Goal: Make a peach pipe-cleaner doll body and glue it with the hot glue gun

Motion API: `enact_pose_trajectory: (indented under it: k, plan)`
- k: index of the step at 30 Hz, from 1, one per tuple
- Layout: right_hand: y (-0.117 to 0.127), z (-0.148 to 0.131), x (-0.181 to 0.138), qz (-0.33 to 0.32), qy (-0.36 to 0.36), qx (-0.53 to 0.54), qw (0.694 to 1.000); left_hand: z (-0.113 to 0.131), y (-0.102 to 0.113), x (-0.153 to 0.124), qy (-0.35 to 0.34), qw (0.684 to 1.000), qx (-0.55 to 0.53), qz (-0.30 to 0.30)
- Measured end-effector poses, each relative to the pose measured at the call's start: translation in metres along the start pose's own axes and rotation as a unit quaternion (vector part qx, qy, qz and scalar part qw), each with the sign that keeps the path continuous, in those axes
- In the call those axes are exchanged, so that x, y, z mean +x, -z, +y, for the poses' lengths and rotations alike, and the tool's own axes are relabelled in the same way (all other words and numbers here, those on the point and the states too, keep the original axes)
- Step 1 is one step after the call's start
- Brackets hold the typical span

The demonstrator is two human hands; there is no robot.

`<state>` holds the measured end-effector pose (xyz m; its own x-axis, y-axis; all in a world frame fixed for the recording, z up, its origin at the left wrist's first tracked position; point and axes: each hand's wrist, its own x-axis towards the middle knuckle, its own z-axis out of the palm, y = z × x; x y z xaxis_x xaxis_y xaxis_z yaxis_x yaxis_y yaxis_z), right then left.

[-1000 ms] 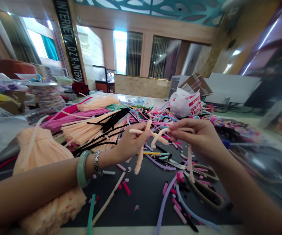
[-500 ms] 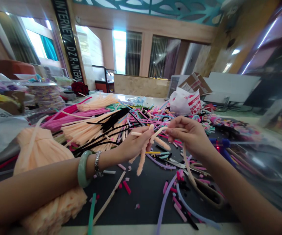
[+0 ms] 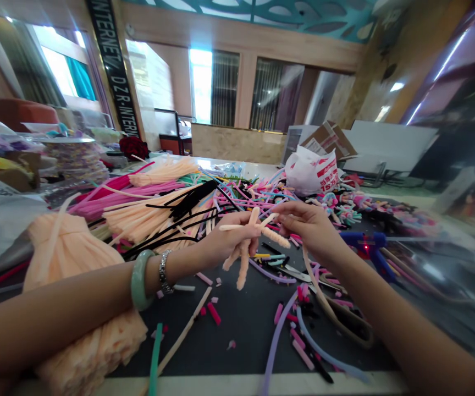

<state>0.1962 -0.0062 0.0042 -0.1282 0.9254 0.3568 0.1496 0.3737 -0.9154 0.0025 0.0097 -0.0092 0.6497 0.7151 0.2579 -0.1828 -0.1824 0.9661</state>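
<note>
My left hand (image 3: 231,239) is shut on a small bundle of twisted peach chenille stems (image 3: 243,256), with short fuzzy ends hanging below it. My right hand (image 3: 307,228) pinches a peach stem end (image 3: 276,237) right beside that bundle. A long tan stem (image 3: 320,291) hangs down past my right wrist toward a pair of scissors (image 3: 351,322), partly hidden beneath it. A jade bangle (image 3: 139,280) and a silver bracelet (image 3: 164,269) circle my left wrist. Under my left forearm lies a pleated peach chenille piece (image 3: 68,258).
Bundles of peach, pink and black chenille stems (image 3: 155,217) and many coloured offcuts cover the dark work mat (image 3: 237,335). A blue glue gun (image 3: 367,247) lies to the right. Behind stand a white plastic bag (image 3: 309,171) and a cardboard box (image 3: 328,140).
My right hand has moved left, closer to my left hand. The peach bundle is twisted tighter. The blue glue gun now shows fully at right.
</note>
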Motion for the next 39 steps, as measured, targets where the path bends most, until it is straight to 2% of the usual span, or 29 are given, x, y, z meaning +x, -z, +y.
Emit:
enact_pose_trajectory:
  k: [4, 8, 10, 12, 14, 19, 24, 30, 39]
  plan:
    - [0.001, 0.003, 0.002, -0.02, 0.002, -0.039, 0.999, -0.005, 0.004, 0.001, 0.006, 1.0, 0.015, -0.011]
    - [0.003, -0.006, -0.001, -0.067, 0.007, -0.123, 0.99, -0.008, 0.007, 0.002, -0.002, 0.999, 0.043, -0.012]
    - [0.005, -0.013, -0.004, -0.092, 0.036, -0.211, 0.973, -0.009, 0.007, 0.002, -0.003, 0.999, 0.05, -0.016]
    - [0.006, -0.02, -0.007, -0.115, 0.082, -0.306, 0.942, -0.007, 0.006, 0.001, 0.002, 0.998, 0.053, -0.02]
    - [0.006, -0.023, -0.009, -0.124, 0.129, -0.336, 0.925, -0.005, 0.004, 0.0, 0.004, 0.998, 0.06, -0.027]
    - [0.002, -0.02, -0.008, -0.113, 0.159, -0.218, 0.956, 0.008, -0.003, -0.003, 0.008, 0.992, 0.104, -0.069]
    - [-0.002, -0.015, -0.008, -0.104, 0.144, -0.174, 0.969, 0.013, -0.007, -0.005, 0.016, 0.986, 0.156, -0.063]
    - [0.001, -0.018, -0.007, -0.098, 0.1, -0.103, 0.985, 0.008, -0.003, -0.001, 0.004, 0.991, 0.13, -0.038]
    - [0.003, -0.018, -0.006, -0.131, 0.067, -0.076, 0.986, 0.001, 0.007, 0.003, -0.014, 0.996, 0.055, -0.068]
